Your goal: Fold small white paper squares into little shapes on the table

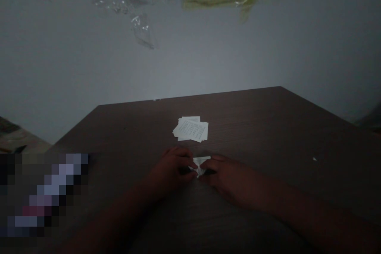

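Observation:
Between my hands, just above or on the dark wooden table (256, 127), is a small printed piece of paper (202, 160) with its near side narrowed to a point, as if folded. My left hand (174, 166) pinches its left edge between thumb and fingers. On the other side my right hand (222, 170) grips the right edge the same way. The fingers cover much of the sheet. A little beyond them lies a loose stack of small printed paper sheets (191, 129), fanned unevenly.
A pale wall (214, 55) rises behind the table, with clear tape (141, 27) and yellow tape (220, 0) stuck on it. A tiny white scrap (314, 159) lies at the right of the tabletop. Pixelated blocks hide the lower left area.

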`<state>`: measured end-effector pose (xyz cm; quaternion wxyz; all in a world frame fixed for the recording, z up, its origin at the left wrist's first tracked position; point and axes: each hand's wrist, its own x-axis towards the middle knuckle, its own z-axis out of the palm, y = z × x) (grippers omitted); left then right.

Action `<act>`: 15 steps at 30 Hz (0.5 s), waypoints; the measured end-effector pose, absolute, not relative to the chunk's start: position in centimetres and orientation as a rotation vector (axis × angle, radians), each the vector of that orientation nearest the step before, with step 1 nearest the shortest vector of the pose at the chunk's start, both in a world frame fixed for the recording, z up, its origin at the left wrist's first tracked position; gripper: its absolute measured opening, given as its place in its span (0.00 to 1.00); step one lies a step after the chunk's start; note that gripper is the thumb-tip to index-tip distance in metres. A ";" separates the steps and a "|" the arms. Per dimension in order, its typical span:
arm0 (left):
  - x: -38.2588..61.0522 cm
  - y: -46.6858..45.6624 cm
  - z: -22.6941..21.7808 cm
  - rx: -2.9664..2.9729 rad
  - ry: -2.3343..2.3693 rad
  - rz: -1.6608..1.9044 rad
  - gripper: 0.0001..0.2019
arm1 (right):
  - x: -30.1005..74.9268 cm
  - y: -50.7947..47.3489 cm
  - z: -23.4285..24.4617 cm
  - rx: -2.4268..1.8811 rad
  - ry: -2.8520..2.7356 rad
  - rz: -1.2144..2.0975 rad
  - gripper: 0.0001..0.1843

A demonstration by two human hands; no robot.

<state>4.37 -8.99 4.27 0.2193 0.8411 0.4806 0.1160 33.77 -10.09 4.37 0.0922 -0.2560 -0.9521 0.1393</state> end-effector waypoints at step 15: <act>4.9 -9.5 5.2 2.429 1.336 0.189 0.11 | 34.1 -9.9 5.1 -0.735 -2.821 0.503 0.14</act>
